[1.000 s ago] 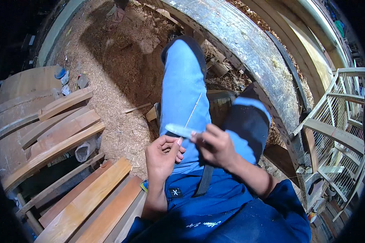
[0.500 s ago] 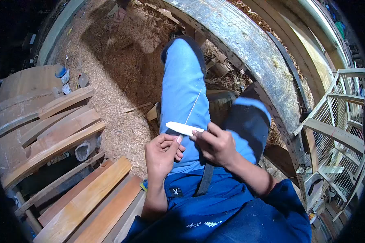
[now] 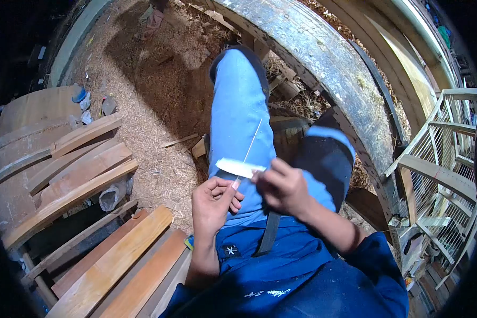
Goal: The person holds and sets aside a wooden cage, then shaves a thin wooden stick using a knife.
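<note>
My left hand (image 3: 212, 202) pinches the lower end of a thin, pale stick (image 3: 253, 139), which points up and away over my blue-trousered thigh. Closed fingers of my right hand (image 3: 284, 186) grip a knife (image 3: 236, 167); its broad blade shines white, and its handle is hidden in the hand. The blade lies across the stick just above my left fingertips. Motion blurs the knife and right fingers, so I cannot tell whether the edge touches the stick.
Wooden boards (image 3: 108, 262) are stacked at the lower left. A long, worn beam (image 3: 328, 58) curves past my knees. At right stands a slatted wooden cage (image 3: 440, 175) with thin bars. Wood shavings (image 3: 156, 175) cover the ground.
The knife and my right hand have shifted slightly and are now blurred, with the blade turned a little. My left hand and the stick stay almost in place.
</note>
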`<state>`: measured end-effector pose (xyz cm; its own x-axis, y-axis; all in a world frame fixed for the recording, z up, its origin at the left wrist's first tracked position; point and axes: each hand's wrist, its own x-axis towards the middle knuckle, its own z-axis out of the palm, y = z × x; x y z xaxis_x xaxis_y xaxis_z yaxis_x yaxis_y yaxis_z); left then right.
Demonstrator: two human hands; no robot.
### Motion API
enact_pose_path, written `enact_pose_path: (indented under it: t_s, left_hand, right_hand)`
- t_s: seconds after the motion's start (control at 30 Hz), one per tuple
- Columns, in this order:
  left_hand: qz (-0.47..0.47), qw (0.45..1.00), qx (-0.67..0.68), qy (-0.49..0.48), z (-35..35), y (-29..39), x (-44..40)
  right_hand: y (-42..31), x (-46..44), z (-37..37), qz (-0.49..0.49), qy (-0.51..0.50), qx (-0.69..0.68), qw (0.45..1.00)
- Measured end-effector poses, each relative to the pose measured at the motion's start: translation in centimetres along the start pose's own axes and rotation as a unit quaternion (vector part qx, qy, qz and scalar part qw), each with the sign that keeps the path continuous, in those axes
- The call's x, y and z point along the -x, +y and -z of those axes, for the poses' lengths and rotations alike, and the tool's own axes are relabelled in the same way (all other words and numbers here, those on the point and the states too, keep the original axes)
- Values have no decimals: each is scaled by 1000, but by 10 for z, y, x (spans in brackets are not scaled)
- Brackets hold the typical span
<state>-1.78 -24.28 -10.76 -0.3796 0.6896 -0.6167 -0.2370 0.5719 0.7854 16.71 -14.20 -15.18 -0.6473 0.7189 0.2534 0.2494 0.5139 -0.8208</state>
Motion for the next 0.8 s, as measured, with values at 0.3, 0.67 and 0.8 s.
enact_pose_path:
  t_s: [0.3, 0.67, 0.8]
  left_hand:
    - [-1, 1000, 6, -1, 4, -1, 2]
    - [3, 1000, 12, 3, 6, -4, 1]
    - [12, 1000, 10, -12, 8, -3, 0]
  right_hand:
    - [-12, 0, 2, -28, -34, 6, 999]
    - [17, -18, -6, -101, 113, -15, 988]
    - [-12, 2, -9, -19, -32, -5, 999]
